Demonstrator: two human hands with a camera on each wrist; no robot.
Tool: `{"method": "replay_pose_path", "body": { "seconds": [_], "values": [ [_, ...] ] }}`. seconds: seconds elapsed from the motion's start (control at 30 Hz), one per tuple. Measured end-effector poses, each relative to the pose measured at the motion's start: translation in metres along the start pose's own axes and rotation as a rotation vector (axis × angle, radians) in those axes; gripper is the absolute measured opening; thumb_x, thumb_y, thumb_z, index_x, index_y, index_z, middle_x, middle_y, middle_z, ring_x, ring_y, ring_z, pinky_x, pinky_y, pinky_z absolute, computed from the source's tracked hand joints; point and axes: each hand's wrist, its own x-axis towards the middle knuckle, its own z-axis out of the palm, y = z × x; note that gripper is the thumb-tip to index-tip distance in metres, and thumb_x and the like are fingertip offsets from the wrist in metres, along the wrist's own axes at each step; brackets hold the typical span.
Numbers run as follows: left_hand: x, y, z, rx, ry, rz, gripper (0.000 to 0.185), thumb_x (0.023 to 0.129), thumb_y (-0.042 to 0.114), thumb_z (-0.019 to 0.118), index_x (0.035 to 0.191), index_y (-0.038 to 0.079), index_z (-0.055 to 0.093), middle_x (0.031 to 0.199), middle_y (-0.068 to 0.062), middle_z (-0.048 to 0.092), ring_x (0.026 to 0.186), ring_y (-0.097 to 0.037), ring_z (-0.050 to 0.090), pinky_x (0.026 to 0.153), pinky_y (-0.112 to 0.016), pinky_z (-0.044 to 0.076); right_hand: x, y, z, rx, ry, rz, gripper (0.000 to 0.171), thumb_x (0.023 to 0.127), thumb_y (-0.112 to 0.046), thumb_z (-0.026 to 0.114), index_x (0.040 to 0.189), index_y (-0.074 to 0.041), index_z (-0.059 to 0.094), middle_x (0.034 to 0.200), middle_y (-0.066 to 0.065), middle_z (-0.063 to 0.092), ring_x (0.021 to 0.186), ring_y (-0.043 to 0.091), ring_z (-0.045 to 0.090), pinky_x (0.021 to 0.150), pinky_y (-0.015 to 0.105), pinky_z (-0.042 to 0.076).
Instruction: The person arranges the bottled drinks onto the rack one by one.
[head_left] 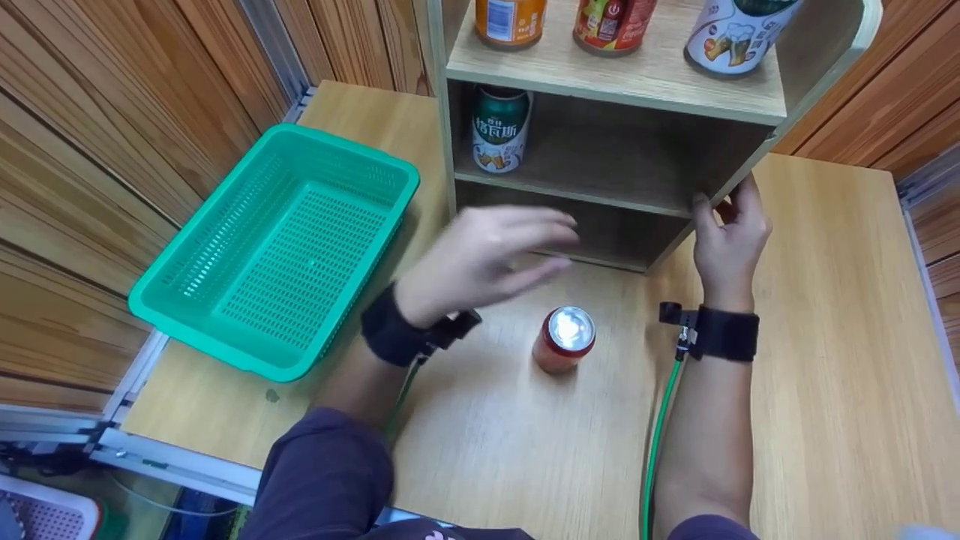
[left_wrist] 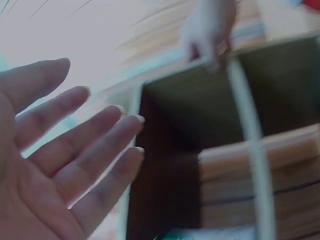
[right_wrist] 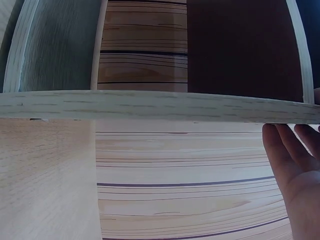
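A wooden shelf unit (head_left: pixel 615 98) stands at the back of the table. My right hand (head_left: pixel 729 244) grips the front edge of its right side panel, thumb on the inner side. In the right wrist view, fingers (right_wrist: pixel 280 145) meet that panel's pale edge (right_wrist: pixel 175 105). My left hand (head_left: pixel 495 255) is in the air before the lowest compartment, fingers spread and holding nothing; its open palm (left_wrist: pixel 45 200) shows in the left wrist view. Just beyond its fingertips, toward me, a red can (head_left: pixel 559 345) stands upright on the table. A green-and-white can (head_left: pixel 500 131) stands at the left of the middle compartment.
On the upper shelf stand an orange can (head_left: pixel 511 22), a red can with a colourful label (head_left: pixel 613 26) and a white can (head_left: pixel 739 37). A green plastic basket (head_left: pixel 300 262) holding nothing sits on the left of the table. A green cable (head_left: pixel 656 442) runs along my right forearm.
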Motion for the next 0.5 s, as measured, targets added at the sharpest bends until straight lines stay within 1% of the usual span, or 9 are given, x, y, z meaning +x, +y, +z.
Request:
{"method": "replay_pose_path", "body": {
  "seconds": [0.03, 0.1, 0.17, 0.23, 0.33, 0.43, 0.5],
  "values": [
    [0.000, -0.002, -0.006, 0.000, 0.069, 0.011, 0.023, 0.085, 0.021, 0.060, 0.101, 0.005, 0.065, 0.106, -0.008, 0.062, 0.097, -0.012, 0.057, 0.082, -0.022, 0.045, 0.000, 0.000, 0.000, -0.004, 0.002, -0.003, 0.046, 0.080, 0.001, 0.058, 0.123, -0.017, 0.053, 0.119, 0.000, 0.055, 0.107, 0.017, 0.052, 0.086, 0.032, 0.045],
    [0.000, -0.007, -0.018, 0.006, 0.182, 0.008, 0.020, 0.084, 0.016, 0.062, 0.099, 0.004, 0.065, 0.106, -0.008, 0.062, 0.098, -0.014, 0.057, 0.084, -0.024, 0.044, -0.001, -0.003, 0.000, -0.010, 0.006, -0.004, 0.046, 0.080, 0.001, 0.057, 0.123, -0.016, 0.053, 0.119, 0.000, 0.055, 0.107, 0.017, 0.052, 0.086, 0.032, 0.045],
    [-0.001, -0.013, -0.027, 0.014, 0.271, -0.007, 0.018, 0.082, 0.011, 0.063, 0.098, 0.002, 0.065, 0.105, -0.010, 0.063, 0.099, -0.017, 0.057, 0.087, -0.027, 0.043, -0.002, -0.011, 0.001, -0.006, 0.007, 0.003, 0.045, 0.080, 0.002, 0.057, 0.122, -0.014, 0.053, 0.119, 0.001, 0.055, 0.107, 0.017, 0.052, 0.087, 0.033, 0.044],
    [-0.004, -0.017, -0.034, 0.022, 0.354, -0.034, 0.017, 0.080, 0.007, 0.064, 0.096, 0.000, 0.065, 0.104, -0.012, 0.063, 0.098, -0.019, 0.057, 0.086, -0.029, 0.044, -0.004, -0.018, 0.003, -0.007, 0.002, 0.008, 0.045, 0.080, 0.003, 0.057, 0.122, -0.013, 0.053, 0.119, 0.002, 0.055, 0.108, 0.018, 0.052, 0.087, 0.033, 0.043],
    [-0.009, -0.023, -0.043, 0.050, 0.482, -0.064, 0.018, 0.076, -0.002, 0.065, 0.094, -0.005, 0.063, 0.102, -0.018, 0.062, 0.096, -0.024, 0.058, 0.084, -0.031, 0.046, -0.005, -0.020, 0.004, -0.021, -0.004, 0.017, 0.044, 0.080, 0.003, 0.057, 0.121, -0.012, 0.054, 0.118, 0.002, 0.056, 0.108, 0.017, 0.052, 0.087, 0.033, 0.044],
    [-0.014, -0.037, -0.044, 0.131, 0.588, -0.125, 0.026, 0.073, -0.007, 0.065, 0.099, -0.007, 0.060, 0.105, -0.021, 0.060, 0.098, -0.024, 0.057, 0.081, -0.031, 0.047, -0.003, -0.014, 0.003, -0.045, -0.002, 0.024, 0.043, 0.080, 0.003, 0.057, 0.120, -0.013, 0.055, 0.117, 0.001, 0.057, 0.106, 0.016, 0.052, 0.086, 0.032, 0.044],
    [-0.019, -0.052, -0.041, 0.181, 0.617, -0.186, 0.033, 0.074, -0.005, 0.065, 0.106, -0.007, 0.058, 0.112, -0.020, 0.057, 0.103, -0.021, 0.054, 0.080, -0.030, 0.047, -0.001, -0.008, 0.001, -0.065, 0.009, 0.029, 0.043, 0.080, 0.002, 0.057, 0.120, -0.014, 0.055, 0.115, 0.001, 0.057, 0.105, 0.016, 0.053, 0.086, 0.031, 0.045]
  ]
}}
